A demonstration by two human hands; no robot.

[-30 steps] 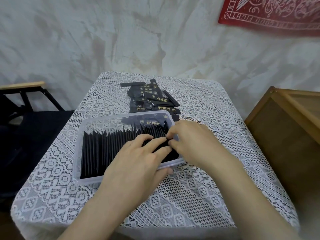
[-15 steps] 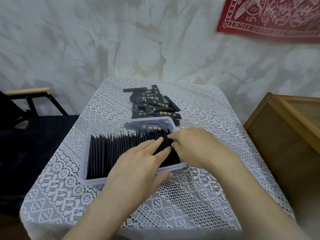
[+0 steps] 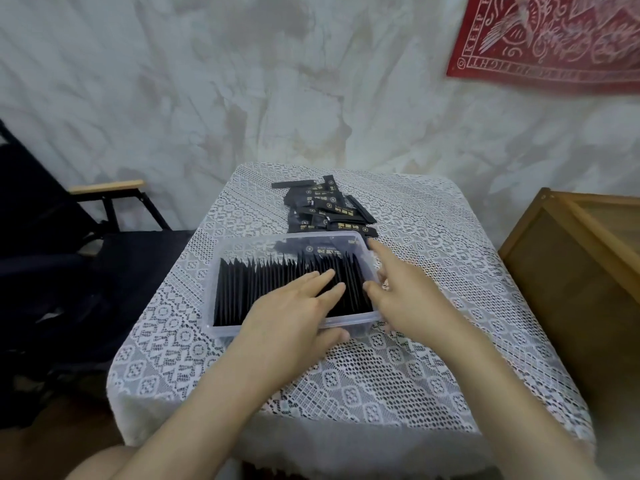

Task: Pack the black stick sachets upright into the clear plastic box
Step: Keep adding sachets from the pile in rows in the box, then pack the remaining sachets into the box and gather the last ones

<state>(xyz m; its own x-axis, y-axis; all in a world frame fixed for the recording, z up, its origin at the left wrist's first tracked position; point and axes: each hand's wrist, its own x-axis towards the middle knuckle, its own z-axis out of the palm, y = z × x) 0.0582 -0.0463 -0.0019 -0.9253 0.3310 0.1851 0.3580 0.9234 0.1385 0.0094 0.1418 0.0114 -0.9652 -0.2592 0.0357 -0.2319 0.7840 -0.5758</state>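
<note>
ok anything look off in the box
Mostly tidy: the sachets in the box stand in a row. At its far wall a gold-printed sachet lies sideways, not upright; whether inside or seen through the wall is unclear.

**Ana:** Two hands over the lace table (image 3: 433, 368). The left hand (image 3: 291, 317) and right hand (image 3: 405, 299) are both bare.

**Ben:** And further back from the table's near edge?

**Ana:** Left forearm (image 3: 214, 403) bare from the wrist on, right forearm (image 3: 502, 393) just the same, plain skin the whole way.

**Ben:** The fingers (image 3: 320, 278) look long and slender, and the backs of the hands are smooth. Nails are too blurred to call.

**Ana:** One more, below the table's near-left corner: a rounded bare leg (image 3: 97, 462), knee or thigh, I can't tell which.
</note>
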